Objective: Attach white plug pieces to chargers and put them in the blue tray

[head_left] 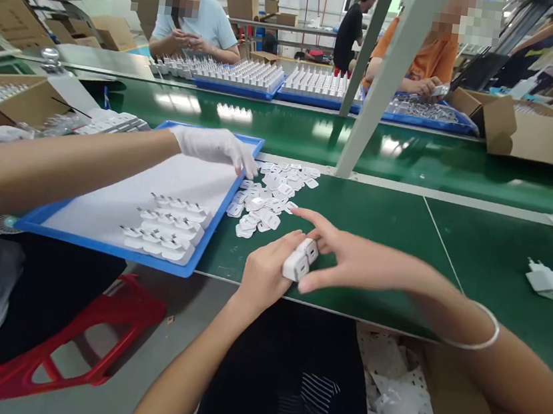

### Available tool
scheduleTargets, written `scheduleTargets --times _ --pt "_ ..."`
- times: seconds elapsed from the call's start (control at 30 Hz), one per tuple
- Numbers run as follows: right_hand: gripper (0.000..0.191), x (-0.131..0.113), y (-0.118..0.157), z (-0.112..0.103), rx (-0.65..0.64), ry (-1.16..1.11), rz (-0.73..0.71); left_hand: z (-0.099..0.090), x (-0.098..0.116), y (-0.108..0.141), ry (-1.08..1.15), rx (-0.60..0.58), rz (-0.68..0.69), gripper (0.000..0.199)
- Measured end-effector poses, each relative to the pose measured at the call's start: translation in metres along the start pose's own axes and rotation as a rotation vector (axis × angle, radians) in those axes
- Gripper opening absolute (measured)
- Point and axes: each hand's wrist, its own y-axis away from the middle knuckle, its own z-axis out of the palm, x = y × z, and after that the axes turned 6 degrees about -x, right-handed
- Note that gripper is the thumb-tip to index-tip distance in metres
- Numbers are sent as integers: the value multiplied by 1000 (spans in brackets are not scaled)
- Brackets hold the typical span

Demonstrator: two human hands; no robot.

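Dark clothing [289,349], right of the blue tray [194,263], sits below the left hand [265,269] gripping white adapters [294,267] and the half-open right hand [350,260], its hold unclear.

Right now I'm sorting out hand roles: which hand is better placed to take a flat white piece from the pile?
Probably the right hand: its extended index finger is at the edge of the pile, while the left hand holds the white adapters.
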Motion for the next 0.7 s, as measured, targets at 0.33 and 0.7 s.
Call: scheduleTargets --times 0.33,0.7 --pt "17 58 -152 -47 549 296 244 -5 -11 2 515 132 -354 37" --pt "27 66 -158 -37 559 193 205 -4 -9 4 505 109 -309 37"
